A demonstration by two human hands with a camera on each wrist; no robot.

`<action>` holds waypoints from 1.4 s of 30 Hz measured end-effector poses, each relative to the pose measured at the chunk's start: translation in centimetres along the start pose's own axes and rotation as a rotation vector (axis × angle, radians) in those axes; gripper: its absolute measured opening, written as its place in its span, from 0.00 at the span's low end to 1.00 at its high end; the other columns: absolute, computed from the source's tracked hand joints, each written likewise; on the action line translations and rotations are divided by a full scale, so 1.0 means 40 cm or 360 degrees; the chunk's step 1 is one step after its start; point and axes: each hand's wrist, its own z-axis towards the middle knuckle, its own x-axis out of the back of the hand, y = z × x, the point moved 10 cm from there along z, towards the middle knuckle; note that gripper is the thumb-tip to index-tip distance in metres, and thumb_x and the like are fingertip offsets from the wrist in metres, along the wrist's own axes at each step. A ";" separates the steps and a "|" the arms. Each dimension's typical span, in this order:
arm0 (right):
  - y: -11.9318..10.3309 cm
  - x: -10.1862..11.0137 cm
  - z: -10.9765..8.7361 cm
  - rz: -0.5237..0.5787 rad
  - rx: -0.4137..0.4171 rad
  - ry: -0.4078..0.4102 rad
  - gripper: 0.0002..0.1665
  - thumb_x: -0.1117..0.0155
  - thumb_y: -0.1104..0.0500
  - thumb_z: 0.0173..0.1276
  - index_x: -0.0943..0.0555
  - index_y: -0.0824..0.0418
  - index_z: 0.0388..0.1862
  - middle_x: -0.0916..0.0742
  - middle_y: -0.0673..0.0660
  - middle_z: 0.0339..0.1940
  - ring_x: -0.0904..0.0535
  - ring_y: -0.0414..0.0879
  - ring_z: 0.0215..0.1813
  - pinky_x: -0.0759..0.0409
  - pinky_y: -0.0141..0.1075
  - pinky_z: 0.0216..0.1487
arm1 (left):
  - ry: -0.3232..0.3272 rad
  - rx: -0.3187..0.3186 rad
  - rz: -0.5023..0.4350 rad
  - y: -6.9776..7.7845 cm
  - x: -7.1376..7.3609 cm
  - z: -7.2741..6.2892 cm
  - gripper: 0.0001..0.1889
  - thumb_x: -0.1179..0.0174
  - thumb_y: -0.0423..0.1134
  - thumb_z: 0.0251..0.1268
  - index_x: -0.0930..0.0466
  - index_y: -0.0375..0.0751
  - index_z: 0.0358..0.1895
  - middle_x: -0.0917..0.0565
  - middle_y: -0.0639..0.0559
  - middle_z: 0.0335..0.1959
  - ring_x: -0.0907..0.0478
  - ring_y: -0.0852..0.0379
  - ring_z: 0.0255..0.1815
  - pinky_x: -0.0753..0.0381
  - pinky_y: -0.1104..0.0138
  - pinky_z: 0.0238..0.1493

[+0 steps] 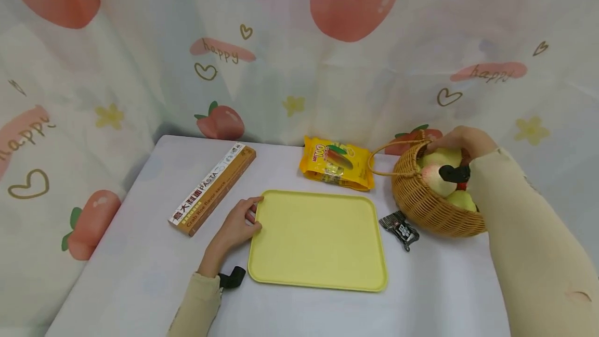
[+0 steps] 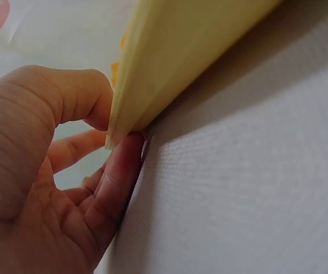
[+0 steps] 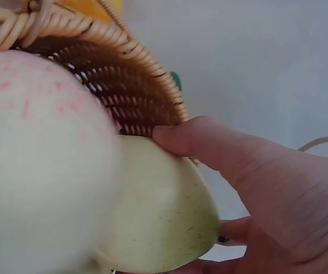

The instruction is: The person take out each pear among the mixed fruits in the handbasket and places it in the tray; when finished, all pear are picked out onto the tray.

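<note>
left hand (image 1: 236, 227) is pinching left rim of pale-yellow rectangular tray (image 1: 318, 243); tray is resting on white tablecloth (image 1: 299, 313). right hand (image 1: 465, 141) is grasping pale-green rounded fruit (image 3: 166, 214) inside round tan wicker basket (image 1: 421, 206); basket is sitting right of tray.

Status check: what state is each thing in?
Yellow tray: held at left edge by left hand
Wicker basket: holding fruit, handle lowered
Rear green fruit: in basket, gripped by right hand
Pink-flecked fruit: in basket, not gripped
Pasta box: lying flat, looks closed
Yellow packet: lying down
Black packet: lying down
</note>
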 end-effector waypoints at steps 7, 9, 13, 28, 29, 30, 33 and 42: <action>-0.007 0.042 -0.007 0.0081 0.0082 0.0256 0.41 0.37 0.37 0.63 0.33 0.76 0.46 0.24 0.65 0.36 0.23 0.55 0.35 0.21 0.45 0.37 | -0.0016 0.0008 -0.0014 0.006 0.005 0.019 0.35 0.37 0.28 0.49 0.29 0.39 0.68 0.26 0.47 0.42 0.26 0.57 0.34 0.26 0.66 0.37; -0.003 0.049 -0.009 0.0138 0.0105 0.0317 0.41 0.34 0.38 0.61 0.32 0.76 0.45 0.23 0.63 0.33 0.23 0.53 0.32 0.21 0.45 0.35 | -0.0022 -0.0001 -0.0011 0.008 0.005 0.024 0.35 0.38 0.28 0.50 0.29 0.39 0.68 0.26 0.47 0.42 0.26 0.57 0.35 0.26 0.65 0.38; -0.005 0.054 -0.019 0.0197 0.0208 0.0418 0.45 0.34 0.40 0.62 0.33 0.80 0.52 0.24 0.67 0.37 0.23 0.53 0.31 0.19 0.47 0.34 | -0.0016 -0.0014 -0.0003 0.009 0.011 0.028 0.35 0.38 0.29 0.50 0.30 0.38 0.68 0.26 0.46 0.42 0.26 0.57 0.35 0.26 0.65 0.38; -0.037 0.065 -0.109 0.0151 0.0472 0.0894 0.46 0.30 0.41 0.60 0.35 0.75 0.61 0.27 0.72 0.49 0.28 0.61 0.41 0.26 0.42 0.32 | -0.0008 -0.0041 -0.0003 0.014 0.017 0.014 0.35 0.38 0.29 0.49 0.29 0.38 0.67 0.26 0.46 0.42 0.26 0.57 0.34 0.27 0.65 0.38; -0.039 0.063 -0.118 0.0164 0.0489 0.0921 0.47 0.30 0.41 0.60 0.35 0.74 0.61 0.27 0.72 0.49 0.29 0.61 0.43 0.27 0.42 0.33 | -0.0005 -0.0049 -0.0002 0.015 0.019 0.013 0.35 0.38 0.28 0.49 0.29 0.37 0.67 0.26 0.46 0.42 0.26 0.57 0.34 0.27 0.65 0.38; -0.041 0.059 -0.127 0.0172 0.0501 0.0941 0.47 0.30 0.41 0.60 0.35 0.74 0.62 0.27 0.71 0.50 0.30 0.62 0.44 0.28 0.42 0.34 | -0.0004 -0.0054 0.0002 0.015 0.020 0.012 0.35 0.39 0.28 0.48 0.29 0.37 0.67 0.26 0.46 0.42 0.26 0.57 0.34 0.27 0.65 0.38; -0.044 0.040 -0.152 0.0212 0.0521 0.0967 0.50 0.30 0.40 0.60 0.37 0.74 0.66 0.29 0.73 0.56 0.32 0.64 0.48 0.29 0.46 0.39 | -0.0022 -0.0053 0.0010 0.013 0.019 0.009 0.35 0.39 0.28 0.48 0.29 0.38 0.67 0.26 0.46 0.42 0.27 0.57 0.34 0.27 0.65 0.38; -0.047 0.008 -0.195 0.0239 0.0548 0.1048 0.53 0.30 0.39 0.60 0.38 0.77 0.66 0.27 0.75 0.56 0.30 0.65 0.49 0.29 0.44 0.39 | -0.0022 -0.0033 -0.0028 0.010 0.002 -0.003 0.34 0.39 0.28 0.49 0.29 0.38 0.67 0.26 0.46 0.42 0.26 0.57 0.34 0.26 0.65 0.37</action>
